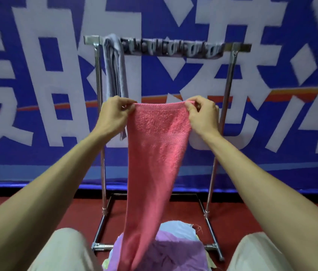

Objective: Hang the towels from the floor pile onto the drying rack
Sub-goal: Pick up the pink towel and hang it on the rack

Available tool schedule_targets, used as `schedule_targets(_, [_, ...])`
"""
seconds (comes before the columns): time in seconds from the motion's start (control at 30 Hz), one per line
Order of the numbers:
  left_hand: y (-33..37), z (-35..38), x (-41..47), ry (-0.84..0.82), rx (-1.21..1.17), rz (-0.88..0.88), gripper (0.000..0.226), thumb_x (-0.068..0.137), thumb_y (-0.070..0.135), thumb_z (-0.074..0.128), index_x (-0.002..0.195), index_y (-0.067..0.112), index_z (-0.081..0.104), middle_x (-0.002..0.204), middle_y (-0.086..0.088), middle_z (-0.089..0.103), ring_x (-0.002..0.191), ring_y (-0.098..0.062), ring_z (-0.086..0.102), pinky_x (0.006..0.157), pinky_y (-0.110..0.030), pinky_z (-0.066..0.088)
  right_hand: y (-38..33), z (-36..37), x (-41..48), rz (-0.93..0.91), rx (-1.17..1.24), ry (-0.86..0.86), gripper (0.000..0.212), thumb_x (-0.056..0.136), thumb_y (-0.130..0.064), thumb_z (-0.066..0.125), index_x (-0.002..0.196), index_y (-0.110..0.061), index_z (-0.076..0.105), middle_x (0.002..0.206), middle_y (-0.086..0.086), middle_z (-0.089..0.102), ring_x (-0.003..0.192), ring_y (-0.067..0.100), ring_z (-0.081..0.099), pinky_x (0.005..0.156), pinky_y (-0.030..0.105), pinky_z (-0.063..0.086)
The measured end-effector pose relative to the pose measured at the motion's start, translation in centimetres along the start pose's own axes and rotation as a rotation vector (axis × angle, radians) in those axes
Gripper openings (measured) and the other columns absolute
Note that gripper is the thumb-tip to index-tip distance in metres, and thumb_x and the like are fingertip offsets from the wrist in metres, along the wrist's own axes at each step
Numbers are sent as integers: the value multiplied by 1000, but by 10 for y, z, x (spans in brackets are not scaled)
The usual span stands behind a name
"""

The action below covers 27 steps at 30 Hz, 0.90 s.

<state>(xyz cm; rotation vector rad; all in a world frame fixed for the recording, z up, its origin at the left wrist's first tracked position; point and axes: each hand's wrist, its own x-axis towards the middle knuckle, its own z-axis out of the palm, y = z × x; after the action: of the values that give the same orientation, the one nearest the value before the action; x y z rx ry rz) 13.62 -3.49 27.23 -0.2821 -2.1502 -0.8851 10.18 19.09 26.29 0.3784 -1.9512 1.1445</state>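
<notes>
I hold a pink towel (154, 163) stretched by its top edge in front of the metal drying rack (230, 79). My left hand (113, 114) pinches the towel's top left corner and my right hand (203, 116) pinches the top right corner. The towel hangs straight down, and its lower end reaches the floor pile (173, 249), where a purple towel lies on top of a light blue one. A grey towel (114, 69) hangs folded over the left end of the rack's top bar.
A row of clips (171, 48) runs along the rack's top bar to the right of the grey towel. A blue banner (271, 114) with large white characters stands close behind the rack. The floor (154, 210) is red. My knees frame the pile.
</notes>
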Motion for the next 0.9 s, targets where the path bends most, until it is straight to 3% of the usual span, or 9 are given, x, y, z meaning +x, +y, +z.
schedule_targets(0.13, [28, -35, 18, 9, 54, 71, 22, 91, 9, 63, 111, 7, 71, 105, -8, 73, 87, -11, 63, 87, -26, 51, -35, -15, 20, -67, 4, 25, 14, 94, -18, 59, 94, -14, 72, 86, -5, 69, 86, 14, 64, 78, 36, 55])
schedule_targets(0.23, [44, -56, 27, 65, 7, 79, 22, 86, 8, 69, 108, 5, 72, 99, -9, 73, 82, -12, 65, 84, -27, 54, -58, -26, 34, -114, 20, 52, 13, 94, -17, 60, 93, -14, 72, 83, -6, 67, 84, 13, 64, 77, 35, 55])
schedule_targets(0.33, [56, -70, 35, 149, -44, 78, 24, 81, 7, 74, 106, 6, 73, 89, -6, 72, 69, -3, 61, 73, -17, 53, -76, -35, 45, -144, 35, 79, 12, 94, -19, 60, 94, -16, 72, 83, -6, 67, 84, 14, 65, 76, 37, 57])
schedule_targets(0.4, [63, -77, 39, 176, -51, 76, 24, 78, 7, 76, 103, 6, 74, 82, -6, 72, 64, -1, 57, 73, -21, 55, -83, -39, 52, -140, 35, 75, 12, 94, -21, 61, 94, -17, 71, 84, -5, 69, 84, 15, 66, 76, 40, 58])
schedule_targets(0.5, [71, -85, 45, 154, -81, 44, 22, 77, 5, 77, 99, 6, 75, 76, -6, 71, 72, -19, 66, 81, -41, 58, -92, -44, 59, -109, 45, 62, 11, 93, -20, 62, 93, -16, 72, 82, -6, 68, 84, 14, 65, 79, 40, 57])
schedule_targets(0.57, [77, -88, 48, 143, -111, 46, 21, 77, 5, 77, 99, 6, 76, 78, -8, 71, 81, -28, 69, 82, -46, 57, -99, -48, 63, -94, 85, 104, 10, 93, -16, 62, 91, -15, 72, 82, -5, 67, 84, 15, 65, 80, 37, 57])
schedule_targets(0.63, [84, -89, 52, 158, -111, 69, 19, 79, 6, 75, 98, 6, 76, 80, -6, 70, 84, -28, 68, 82, -42, 57, -105, -54, 67, -74, 137, 147, 9, 94, -16, 62, 90, -16, 69, 79, -3, 67, 74, 17, 67, 71, 34, 58])
schedule_targets(0.77, [93, -81, 53, 96, 48, 101, 15, 83, 5, 71, 97, 5, 74, 86, -5, 65, 83, -22, 64, 73, -27, 49, -109, -64, 67, -10, 105, 51, 10, 96, -14, 57, 92, -12, 65, 63, 4, 66, 43, 13, 64, 44, 25, 54])
schedule_targets(0.9, [100, -79, 52, 121, 23, 122, 17, 78, 7, 76, 95, 7, 74, 92, -10, 68, 82, -20, 65, 74, -28, 52, -105, -70, 68, 23, 199, 92, 6, 94, -9, 60, 93, -10, 66, 75, 6, 69, 53, 14, 70, 52, 26, 59])
